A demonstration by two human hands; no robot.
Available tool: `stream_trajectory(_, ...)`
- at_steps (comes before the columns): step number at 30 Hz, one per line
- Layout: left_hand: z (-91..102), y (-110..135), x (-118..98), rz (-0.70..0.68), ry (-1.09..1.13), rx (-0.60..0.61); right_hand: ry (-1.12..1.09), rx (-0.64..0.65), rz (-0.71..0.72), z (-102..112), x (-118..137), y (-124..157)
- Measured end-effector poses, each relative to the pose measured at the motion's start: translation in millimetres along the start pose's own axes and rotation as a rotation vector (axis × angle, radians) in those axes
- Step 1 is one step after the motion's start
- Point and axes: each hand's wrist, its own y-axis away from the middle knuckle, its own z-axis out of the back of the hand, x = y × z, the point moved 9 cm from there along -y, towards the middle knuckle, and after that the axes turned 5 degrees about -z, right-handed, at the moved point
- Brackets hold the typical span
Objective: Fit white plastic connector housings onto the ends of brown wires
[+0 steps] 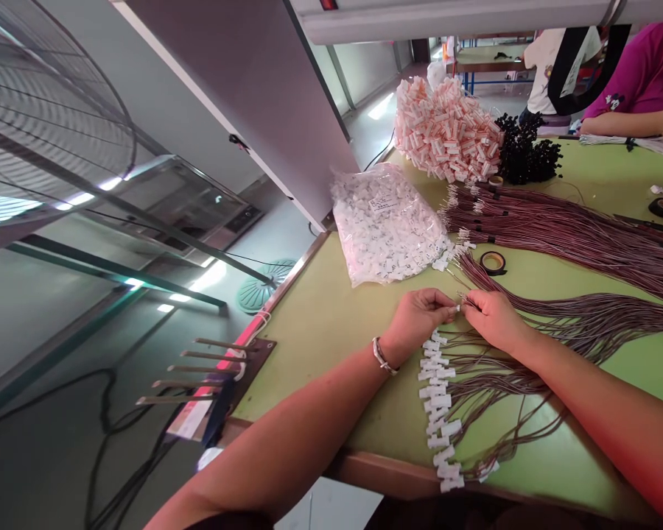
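Note:
My left hand (pixel 418 322) pinches a small white plastic connector (pixel 457 309) between thumb and fingers. Right beside it, my right hand (pixel 494 318) grips the end of a thin wire, its metal tip close to the connector. Whether the tip is inside the connector I cannot tell. Below my hands runs a column of white connectors (pixel 437 401) with brown wires (pixel 483 390) leading off to the right. Past my hands, a clear plastic bag (pixel 390 221) full of white connectors lies on the green table (pixel 320 324), next to loose wire ends.
Bundles of dark wires (pixel 574 228) stretch across the table's right side. Black tape (pixel 493 263) lies among them. Behind are a heap of pink-white connectors (pixel 447 129) and black connectors (pixel 527 151). A pronged metal rack (pixel 215 375) sits at the left edge. A person in a magenta sleeve (pixel 635 73) works opposite.

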Motion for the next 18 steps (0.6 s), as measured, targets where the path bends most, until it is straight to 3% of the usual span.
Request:
stream_trajectory(10,3.5,-4.3,-0.2,-0.087,0.057,-0.01,-0.11,0.061,-0.09,-3.4,-9.2,-3.4)
stream_trajectory(14,5.5,-4.7,2.1,-0.087,0.114,-0.041,-0.049,0.035,-0.087,-2.6,-8.2,-3.2)
stream_trajectory(18,3.2,-4.3,2.7,-0.058,0.058,0.01,0.052,0.0,-0.053,-2.1,-3.9,-1.0)
